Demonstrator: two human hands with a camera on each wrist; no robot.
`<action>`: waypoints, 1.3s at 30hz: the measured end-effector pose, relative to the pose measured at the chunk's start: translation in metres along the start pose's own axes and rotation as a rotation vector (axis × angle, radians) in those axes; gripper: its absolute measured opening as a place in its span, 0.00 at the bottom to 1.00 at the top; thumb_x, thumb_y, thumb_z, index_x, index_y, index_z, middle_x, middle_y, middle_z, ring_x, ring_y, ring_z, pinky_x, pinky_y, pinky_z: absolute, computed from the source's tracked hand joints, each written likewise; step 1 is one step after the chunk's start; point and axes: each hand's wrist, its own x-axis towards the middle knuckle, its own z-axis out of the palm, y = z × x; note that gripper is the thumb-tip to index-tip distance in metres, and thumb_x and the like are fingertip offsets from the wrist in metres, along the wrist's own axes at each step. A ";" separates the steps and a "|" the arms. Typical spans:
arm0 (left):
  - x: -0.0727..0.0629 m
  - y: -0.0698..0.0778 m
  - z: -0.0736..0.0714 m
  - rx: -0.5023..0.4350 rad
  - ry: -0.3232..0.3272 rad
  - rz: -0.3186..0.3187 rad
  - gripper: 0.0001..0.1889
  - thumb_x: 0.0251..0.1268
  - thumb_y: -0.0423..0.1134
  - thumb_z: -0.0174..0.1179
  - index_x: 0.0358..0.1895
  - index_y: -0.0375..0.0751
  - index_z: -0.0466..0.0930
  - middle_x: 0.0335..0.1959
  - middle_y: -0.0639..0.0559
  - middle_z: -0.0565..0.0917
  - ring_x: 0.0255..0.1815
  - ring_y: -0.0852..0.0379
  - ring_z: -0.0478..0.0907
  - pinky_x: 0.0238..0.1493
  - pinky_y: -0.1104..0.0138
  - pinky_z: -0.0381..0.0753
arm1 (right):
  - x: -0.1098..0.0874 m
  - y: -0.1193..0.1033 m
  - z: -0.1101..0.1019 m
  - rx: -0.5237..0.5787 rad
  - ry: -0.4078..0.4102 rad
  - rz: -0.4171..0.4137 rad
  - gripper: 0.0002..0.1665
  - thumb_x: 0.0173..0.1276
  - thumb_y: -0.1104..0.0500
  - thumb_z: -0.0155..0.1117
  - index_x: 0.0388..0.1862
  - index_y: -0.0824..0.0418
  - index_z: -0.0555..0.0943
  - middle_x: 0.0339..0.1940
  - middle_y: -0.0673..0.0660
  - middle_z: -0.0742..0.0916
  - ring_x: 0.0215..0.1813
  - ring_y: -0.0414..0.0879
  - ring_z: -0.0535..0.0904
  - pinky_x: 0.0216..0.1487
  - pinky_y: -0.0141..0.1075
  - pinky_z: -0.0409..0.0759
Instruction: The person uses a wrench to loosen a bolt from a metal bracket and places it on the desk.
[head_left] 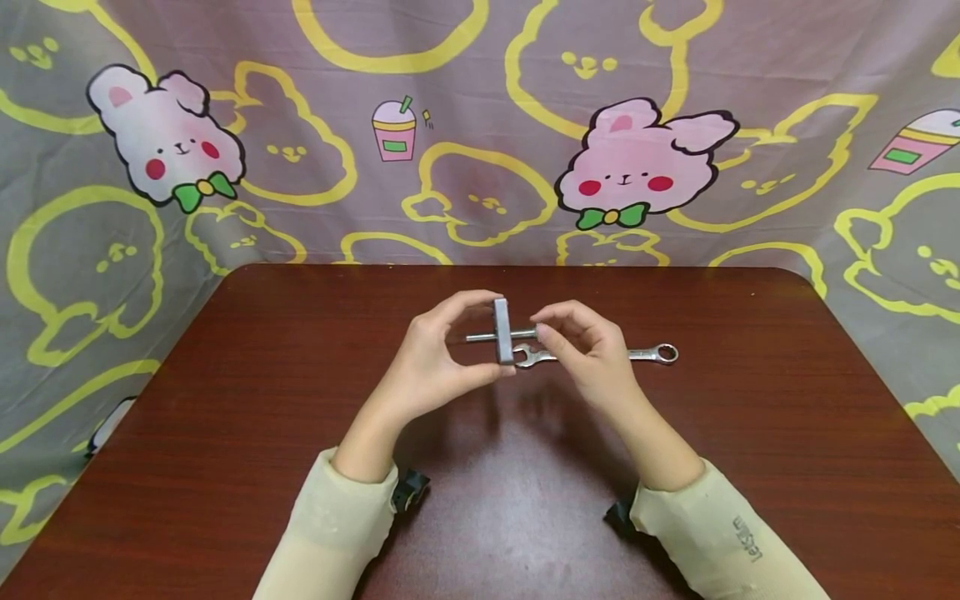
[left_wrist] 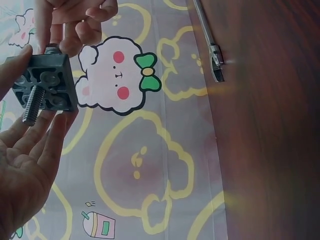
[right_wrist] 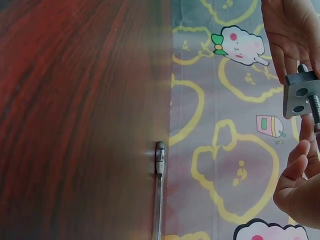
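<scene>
Head view: a metal block (head_left: 502,318) is held clear of the bench (head_left: 300,400), between the two hands, with a bolt (head_left: 523,333) passing through it. Positions below are taken from the block.

Left hand (head_left: 442,350), to the left of the block: grip clamped on the block, fingers at its far edge, thumb at its near edge. Right hand (head_left: 591,343), to the right of the block: grip brought together on the bolt's right-hand end (that end is largely covered, so its shape is not confirmed).

Governing relation, as judged: the bolt's long axis runs roughly left to right, about square to the block's broad face. Its threaded tip projects on the block's left side, toward the left palm but apart from it; the right hand is nearer the opposite end. Keeping that line square appears to be the critical point.

Also recorded: a wrench (head_left: 652,356) lying on the bench, below and to the right of the block, partly hidden by the right hand. Neither hand holds it.
</scene>
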 end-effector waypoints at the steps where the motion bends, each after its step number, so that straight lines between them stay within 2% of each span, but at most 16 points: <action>1: 0.000 0.000 0.000 -0.003 0.002 -0.004 0.38 0.40 0.30 0.81 0.60 0.40 0.75 0.51 0.48 0.85 0.50 0.55 0.84 0.53 0.63 0.86 | 0.000 0.000 0.000 -0.018 -0.010 -0.020 0.09 0.67 0.73 0.61 0.46 0.74 0.79 0.36 0.41 0.87 0.38 0.35 0.83 0.37 0.26 0.82; 5: 0.000 0.000 -0.001 -0.008 0.007 -0.012 0.38 0.40 0.29 0.80 0.61 0.41 0.75 0.51 0.48 0.85 0.50 0.55 0.85 0.53 0.64 0.86 | 0.000 0.000 0.000 -0.061 -0.041 -0.091 0.10 0.64 0.74 0.64 0.45 0.71 0.80 0.42 0.46 0.86 0.41 0.39 0.82 0.36 0.28 0.82; 8: 0.000 0.001 -0.001 -0.006 0.004 -0.010 0.37 0.41 0.29 0.80 0.61 0.41 0.75 0.52 0.48 0.85 0.50 0.55 0.85 0.53 0.65 0.86 | 0.000 0.000 0.000 -0.050 -0.050 -0.108 0.10 0.63 0.74 0.65 0.44 0.69 0.80 0.43 0.51 0.85 0.42 0.41 0.82 0.35 0.29 0.82; 11: 0.000 0.001 -0.001 -0.005 0.000 -0.010 0.37 0.41 0.30 0.80 0.61 0.41 0.75 0.51 0.49 0.85 0.50 0.57 0.85 0.53 0.66 0.85 | 0.000 0.000 0.000 -0.041 -0.044 -0.097 0.12 0.62 0.75 0.65 0.44 0.69 0.80 0.42 0.48 0.86 0.42 0.39 0.80 0.33 0.27 0.81; 16: 0.000 0.001 0.000 -0.003 0.000 -0.002 0.37 0.41 0.29 0.80 0.60 0.40 0.75 0.51 0.48 0.85 0.51 0.55 0.84 0.53 0.60 0.86 | 0.001 0.000 -0.001 -0.023 -0.020 -0.047 0.10 0.66 0.73 0.62 0.46 0.72 0.80 0.38 0.41 0.86 0.41 0.36 0.80 0.38 0.25 0.81; 20: 0.000 0.002 0.001 0.009 0.002 0.007 0.37 0.40 0.30 0.80 0.60 0.40 0.76 0.51 0.47 0.85 0.52 0.55 0.83 0.53 0.57 0.86 | 0.001 0.002 -0.002 0.011 -0.007 -0.007 0.09 0.70 0.70 0.60 0.46 0.75 0.79 0.37 0.42 0.87 0.39 0.34 0.81 0.40 0.25 0.81; 23: 0.001 0.002 0.001 0.012 0.000 0.007 0.37 0.40 0.31 0.80 0.60 0.41 0.76 0.51 0.48 0.85 0.53 0.55 0.83 0.53 0.60 0.86 | 0.001 0.002 -0.002 0.020 -0.006 0.011 0.09 0.70 0.70 0.60 0.46 0.75 0.79 0.36 0.43 0.87 0.36 0.34 0.81 0.37 0.25 0.81; 28: 0.001 0.002 0.001 0.003 0.003 0.007 0.37 0.40 0.29 0.80 0.60 0.40 0.75 0.51 0.47 0.85 0.53 0.54 0.84 0.53 0.66 0.86 | 0.001 0.001 -0.001 -0.057 -0.024 -0.051 0.10 0.65 0.74 0.64 0.45 0.72 0.80 0.38 0.45 0.87 0.37 0.36 0.82 0.37 0.26 0.81; 33: 0.001 0.001 0.001 0.004 0.005 0.009 0.38 0.40 0.29 0.80 0.60 0.40 0.75 0.52 0.46 0.85 0.51 0.54 0.84 0.52 0.66 0.86 | 0.000 0.000 -0.001 -0.122 -0.051 -0.105 0.13 0.61 0.77 0.64 0.45 0.69 0.81 0.39 0.49 0.86 0.36 0.38 0.82 0.36 0.28 0.82; 39: 0.000 0.001 0.001 0.005 0.000 0.003 0.38 0.40 0.29 0.80 0.61 0.41 0.75 0.51 0.47 0.85 0.50 0.54 0.85 0.52 0.66 0.86 | 0.000 0.001 -0.002 -0.101 -0.067 -0.080 0.15 0.61 0.76 0.65 0.48 0.70 0.80 0.37 0.40 0.86 0.38 0.37 0.81 0.35 0.27 0.81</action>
